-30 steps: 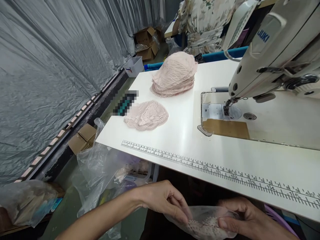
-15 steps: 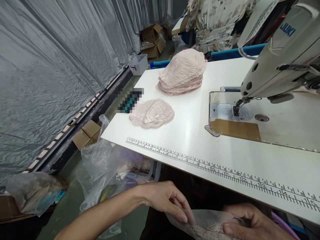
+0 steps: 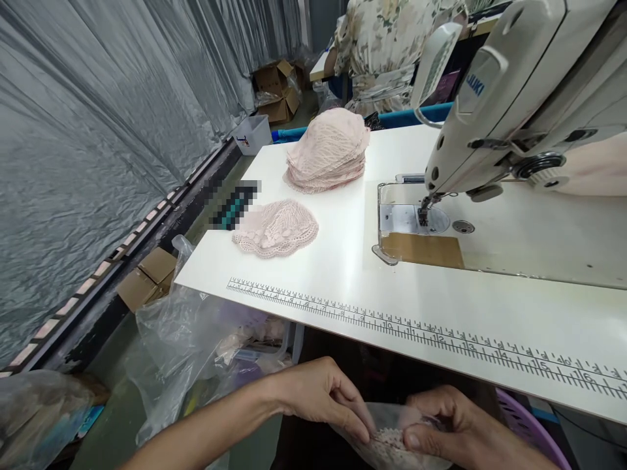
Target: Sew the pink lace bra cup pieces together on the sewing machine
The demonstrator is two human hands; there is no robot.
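Below the table's front edge, my left hand (image 3: pixel 330 399) has its fingers closed on the left side of a sheer, pale lace piece (image 3: pixel 389 444). Its right side is pinched between the thumb and fingers of my right hand (image 3: pixel 443 424). The lower part of the piece runs out of the frame. On the white table (image 3: pixel 337 274) lies a pink scalloped lace piece (image 3: pixel 277 228), and behind it stands a stack of similar pink pieces (image 3: pixel 328 153).
A sewing machine (image 3: pixel 494 111) stands at the right of the table. Plastic bags (image 3: pixel 171 352) and a cardboard box (image 3: pixel 147 277) are on the left, a purple basket (image 3: pixel 531 431) at lower right. Behind the table is a person in a floral garment (image 3: pixel 385 46).
The view has shifted, so the table and machine sit further left. My right hand has come closer to my left hand, and both still hold the sheer piece.
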